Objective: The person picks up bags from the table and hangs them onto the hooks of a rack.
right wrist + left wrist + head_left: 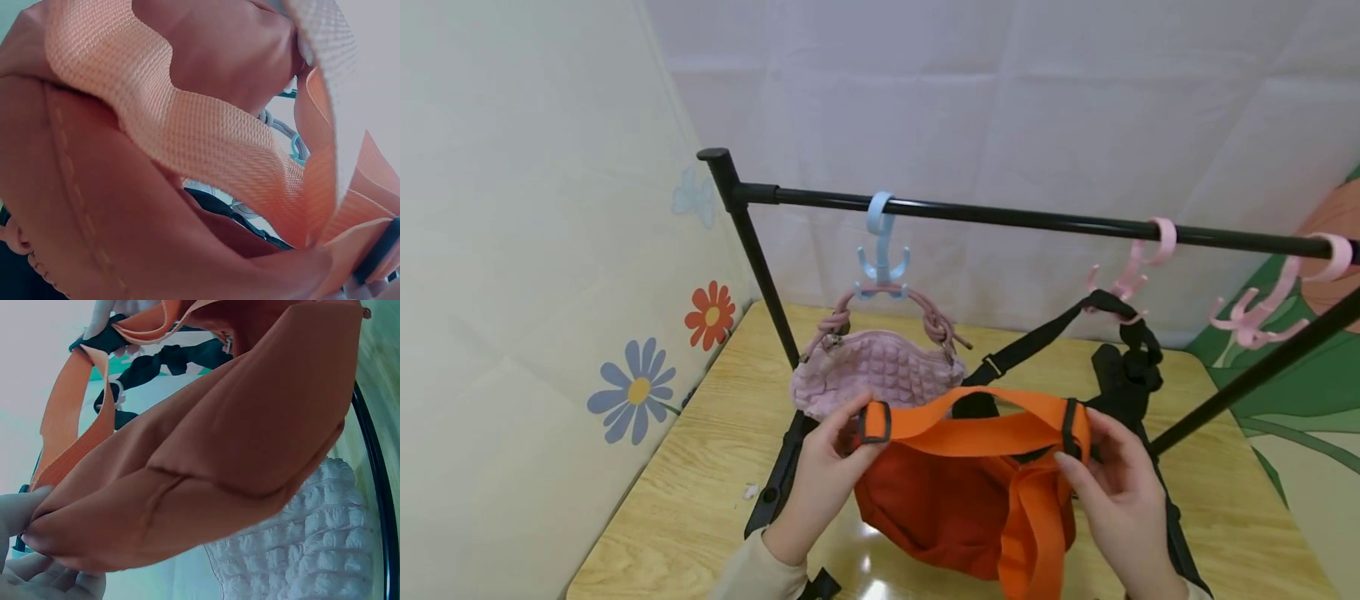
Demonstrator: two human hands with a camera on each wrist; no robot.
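An orange waist bag with a webbing strap is held up in front of the rack by both hands. My left hand pinches its left end beside a black plastic slider. At the right end, my right hand grips the bag next to another black slider, thumb in front. A loose length of strap hangs down on the right. In the left wrist view, the orange bag spans between the two hands. Orange webbing crosses the right wrist view, hiding most of the right hand.
A black rail runs above the wooden table. From a blue hook hangs a pink quilted handbag. One pink hook carries a black strapped bag; another pink hook hangs at far right.
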